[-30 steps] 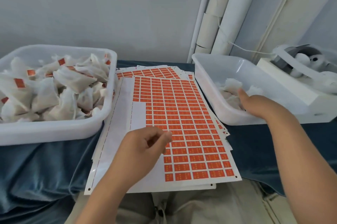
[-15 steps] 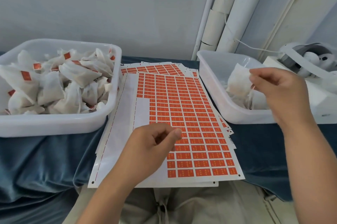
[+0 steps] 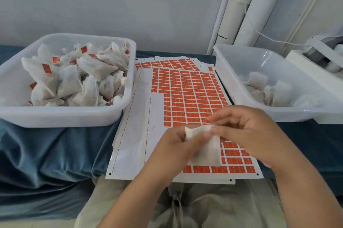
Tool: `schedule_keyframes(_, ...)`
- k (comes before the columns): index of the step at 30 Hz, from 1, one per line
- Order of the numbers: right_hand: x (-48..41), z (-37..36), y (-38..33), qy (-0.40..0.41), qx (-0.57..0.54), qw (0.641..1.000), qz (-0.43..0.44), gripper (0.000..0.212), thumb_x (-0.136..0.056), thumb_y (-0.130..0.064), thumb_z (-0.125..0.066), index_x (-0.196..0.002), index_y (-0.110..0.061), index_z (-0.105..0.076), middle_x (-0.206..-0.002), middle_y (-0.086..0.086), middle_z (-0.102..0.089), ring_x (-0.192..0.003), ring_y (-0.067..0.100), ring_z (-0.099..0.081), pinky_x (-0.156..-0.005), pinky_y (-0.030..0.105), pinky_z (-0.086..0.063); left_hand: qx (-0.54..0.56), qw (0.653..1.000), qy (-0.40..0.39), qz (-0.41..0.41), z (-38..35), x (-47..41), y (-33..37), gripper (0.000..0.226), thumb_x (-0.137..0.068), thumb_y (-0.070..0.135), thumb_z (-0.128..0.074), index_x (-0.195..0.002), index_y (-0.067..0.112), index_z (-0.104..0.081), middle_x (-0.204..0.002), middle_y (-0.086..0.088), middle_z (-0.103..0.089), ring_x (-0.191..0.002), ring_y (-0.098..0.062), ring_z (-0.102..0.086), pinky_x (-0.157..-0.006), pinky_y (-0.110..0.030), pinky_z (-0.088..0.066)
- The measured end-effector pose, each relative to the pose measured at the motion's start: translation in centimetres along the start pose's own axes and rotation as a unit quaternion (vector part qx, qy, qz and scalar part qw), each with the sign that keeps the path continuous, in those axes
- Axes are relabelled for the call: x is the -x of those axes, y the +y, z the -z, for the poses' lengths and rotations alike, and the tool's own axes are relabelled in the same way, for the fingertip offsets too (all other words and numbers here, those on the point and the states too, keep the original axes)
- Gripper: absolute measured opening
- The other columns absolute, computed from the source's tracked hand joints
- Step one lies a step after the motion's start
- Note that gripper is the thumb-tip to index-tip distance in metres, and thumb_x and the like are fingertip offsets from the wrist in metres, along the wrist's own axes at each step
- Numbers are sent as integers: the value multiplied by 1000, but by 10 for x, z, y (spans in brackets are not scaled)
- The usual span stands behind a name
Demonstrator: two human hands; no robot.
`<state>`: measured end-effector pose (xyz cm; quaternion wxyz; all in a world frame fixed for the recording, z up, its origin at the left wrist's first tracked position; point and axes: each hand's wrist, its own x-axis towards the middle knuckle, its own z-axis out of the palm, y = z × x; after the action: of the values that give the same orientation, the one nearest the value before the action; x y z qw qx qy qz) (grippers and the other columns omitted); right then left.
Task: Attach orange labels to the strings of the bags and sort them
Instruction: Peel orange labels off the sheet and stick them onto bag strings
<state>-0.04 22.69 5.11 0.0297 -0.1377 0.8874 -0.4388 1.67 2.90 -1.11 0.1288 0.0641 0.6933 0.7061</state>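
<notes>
Both hands are together over the near end of the label sheet, clamped on one small white fabric bag (image 3: pixel 206 151). The left hand (image 3: pixel 176 141) curls fingers and thumb round the bag's upper left corner. The right hand (image 3: pixel 246 135) pinches the top edge just beside it, and the rest of the bag hangs below. That grip looks meant to steady the bag's mouth, where the string should be. The string is too fine to make out, and I cannot tell whether a label is already between the fingers.

Directly beneath the hands lies a white backing sheet of orange rectangular labels (image 3: pixel 185 98). Its left columns are peeled bare, and fresh labels sit close under the fingers. Beyond and left of the left hand, a white plastic tub (image 3: pixel 61 116) is heaped with bags carrying orange tags, likely the finished pile. Beyond and right of the right hand, a second white plastic tub (image 3: pixel 239 83) holds a few plain bags, probably the supply.

Tubs and sheets rest on a blue velvety cloth (image 3: pixel 46 153). Nearer than the hands are beige trousers (image 3: pixel 185 209). Behind is a pale grey wall (image 3: pixel 111 1), with white pipes (image 3: pixel 259 5) rising beyond the right hand.
</notes>
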Motion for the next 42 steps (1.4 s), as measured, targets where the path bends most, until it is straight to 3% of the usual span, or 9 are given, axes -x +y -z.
schedule_keyframes(6,1,3,8,-32,62,995,-76,11,-92,-36,-77,-99,-45,-76,-89,-24,-78,-77,0,-76,-75,24,-59,-107,991,73,-37,0,-3,-4,8,-100,56,-57,-95,54,-62,-103,32,-69,-97,8,-68,-61,-4,-51)
schedule_keyframes(10,-1,4,10,-113,75,987,-87,16,-99,-46,-64,-87,-45,-74,-79,-16,-74,-67,0,-69,-63,15,-52,-108,993,41,-18,6,-2,-3,18,-107,55,-45,-99,47,-58,-109,39,-66,-98,15,-66,-57,-5,-51)
schedule_keyframes(19,-11,-4,29,-157,-321,927,-112,33,-83,-24,-60,-56,-18,-43,-50,-3,-34,-43,10,-27,-42,19,-32,-109,988,-39,-101,-2,2,1,27,-103,58,-50,-86,43,-66,-90,15,-71,-88,-7,-70,-77,-18,-56)
schedule_keyframes(23,-13,-4,33,-174,-558,811,-40,43,-84,-22,-78,-56,-20,-46,-46,-8,-41,-41,7,-26,-40,17,-38,-80,992,-22,-95,0,3,5,35,-101,68,-42,-76,50,-58,-99,11,-73,-98,-8,-73,-80,-11,-57)
schedule_keyframes(28,-14,-22,24,-164,-641,749,-9,28,-92,-24,-74,-67,-20,-61,-59,-5,-54,-54,8,-45,-57,20,-48,-117,987,-28,-105,5,2,5,36,-98,64,-37,-82,42,-61,-99,6,-72,-100,-18,-72,-90,-35,-63)
schedule_keyframes(32,-10,-32,18,-133,-639,758,1,22,-95,-33,-72,-75,-23,-71,-117,3,-73,-118,21,-66,-108,39,-49,-107,986,-53,-117,7,1,2,37,-105,53,-40,-81,37,-63,-91,4,-70,-92,-16,-69,-88,-21,-59)
schedule_keyframes(36,-6,-41,16,-106,-722,683,10,25,-99,-23,-64,-75,-18,-64,-86,-3,-75,-93,13,-72,-108,38,-50,-128,983,-75,-104,7,1,-1,37,-111,44,-41,-83,38,-64,-93,8,-72,-92,-13,-70,-91,-27,-59)
schedule_keyframes(39,-6,-47,14,-73,-732,677,-11,30,-103,-26,-52,-75,-21,-60,-75,-6,-68,-73,8,-67,-95,33,-56,-198,974,-69,-92,11,3,-2,40,-107,60,-36,-87,37,-63,-93,8,-71,-88,-14,-68,-82,-38,-60)
schedule_keyframes(42,-11,-34,15,-49,-725,687,-12,26,-106,-31,-53,-82,-23,-60,-68,-8,-55,-54,4,-49,-69,22,-53,-261,961,-5,-89,25,-1,2,49,-99,76,-27,-99,46,-65,-101,27,-70,-96,4,-66,-79,-21,-52)
